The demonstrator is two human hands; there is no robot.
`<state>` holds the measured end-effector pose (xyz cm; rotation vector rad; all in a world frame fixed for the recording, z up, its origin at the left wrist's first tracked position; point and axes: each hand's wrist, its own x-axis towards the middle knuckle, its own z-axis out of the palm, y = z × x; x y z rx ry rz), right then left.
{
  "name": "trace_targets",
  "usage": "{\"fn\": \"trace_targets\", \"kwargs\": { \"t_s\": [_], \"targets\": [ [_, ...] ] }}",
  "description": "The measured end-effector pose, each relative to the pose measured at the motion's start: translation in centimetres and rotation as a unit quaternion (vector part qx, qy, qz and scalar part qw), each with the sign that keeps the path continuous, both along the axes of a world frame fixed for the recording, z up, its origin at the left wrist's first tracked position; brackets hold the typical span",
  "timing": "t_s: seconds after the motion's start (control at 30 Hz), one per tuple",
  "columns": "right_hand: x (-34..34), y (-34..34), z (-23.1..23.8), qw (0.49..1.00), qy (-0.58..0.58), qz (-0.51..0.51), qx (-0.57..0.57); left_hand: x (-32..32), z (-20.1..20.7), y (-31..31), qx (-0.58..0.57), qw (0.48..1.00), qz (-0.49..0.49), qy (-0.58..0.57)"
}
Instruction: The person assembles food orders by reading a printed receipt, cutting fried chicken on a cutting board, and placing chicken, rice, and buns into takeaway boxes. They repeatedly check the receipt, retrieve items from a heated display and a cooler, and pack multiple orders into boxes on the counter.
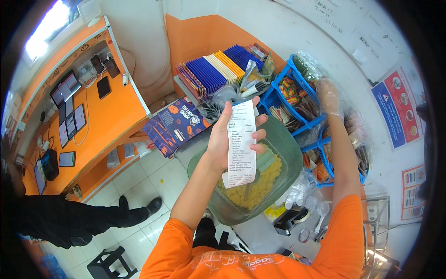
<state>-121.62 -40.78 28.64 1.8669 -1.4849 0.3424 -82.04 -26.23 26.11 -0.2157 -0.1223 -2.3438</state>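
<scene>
My left hand (222,139) is closed around a long white printed receipt (241,153), held up in the middle of the view. Below it is a large translucent green tub (218,202) with crumbly yellow food (248,190) in it; a green utensil (265,159) lies on the food. My right hand (329,96), in a clear plastic glove, reaches over a blue tiered basket (297,79) at the right. It is at the basket's back compartment, beside a plastic-wrapped green bundle (304,63). Its fingertips are hard to make out. Packets (289,89) with colourful wrappers fill the front compartment.
Folded blue, cream and yellow cartons (216,69) stand behind the tub. A tape dispenser (289,221) lies near my right elbow. At the left are an orange desk (97,111) with several phones, a person's dark-clothed leg (79,218) and a black stool (111,264).
</scene>
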Motion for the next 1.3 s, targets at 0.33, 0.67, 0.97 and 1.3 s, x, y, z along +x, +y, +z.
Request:
{"fn": "trace_targets", "kwargs": {
  "t_s": [0.33,0.67,0.97,1.3],
  "targets": [
    [-0.2,-1.8,1.1,0.981,-0.099,-0.103,0.131,0.3,0.5,0.8,-0.009,1.0,0.005,0.006],
    [-0.3,-1.9,2.9,0.95,-0.124,-0.136,0.252,0.1,0.3,0.4,-0.005,1.0,0.002,0.015],
    [-1.1,-0.6,0.5,0.994,-0.042,-0.049,0.084,-0.5,0.0,0.0,-0.01,1.0,0.0,0.013],
    [-1.3,-1.4,2.8,0.936,-0.246,-0.047,0.247,-0.8,-0.2,-0.1,0.007,1.0,0.004,-0.002]
  ]
}}
